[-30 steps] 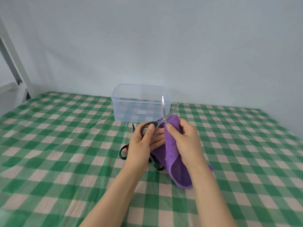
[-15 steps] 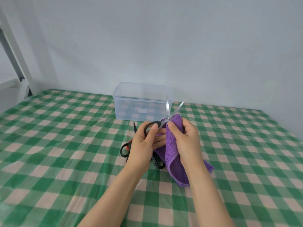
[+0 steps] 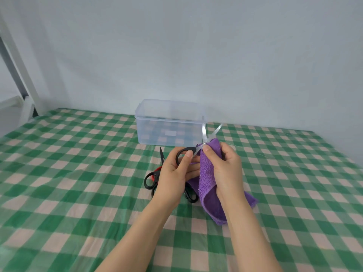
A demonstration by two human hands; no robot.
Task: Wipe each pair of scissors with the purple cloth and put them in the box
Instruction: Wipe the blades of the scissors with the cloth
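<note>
wiping stage, apparently of the first pair. the left hand point(image 3: 172, 173) grips the black-handled scissors point(image 3: 203, 134) by the handle loops, thumb laid over the upper loop and fingers curled beneath. the two silver blades stand apart in a narrow v, tips pointing up and away toward the box point(image 3: 169, 130). the right hand point(image 3: 225, 167) is clamped on the purple cloth point(image 3: 206, 171), thumb and fingers pinching a fold of it against the blades near the pivot, while the rest of the cloth hangs down to the desk point(image 3: 78, 173). the scissors are raised above the desk, in front of the box's near right corner and not inside it. the box, translucent and lidless, sits at the far side of the green checked covering; no scissors can be made out through its wall. beneath the hands lie black-and-red scissors point(image 3: 151, 179), blade tip pointing toward the box. just beside them is a further black handle point(image 3: 189, 195), largely hidden by the left hand, so whether it is a separate pair cannot be told. judged progress: early, with the held pair under wiping and none boxed. the next move probably calls for drawing the pinched cloth along each blade toward the tips, fingers kept on the flat sides and off the edges, then closing the blades before carrying the pair over the rim of the box.
</note>
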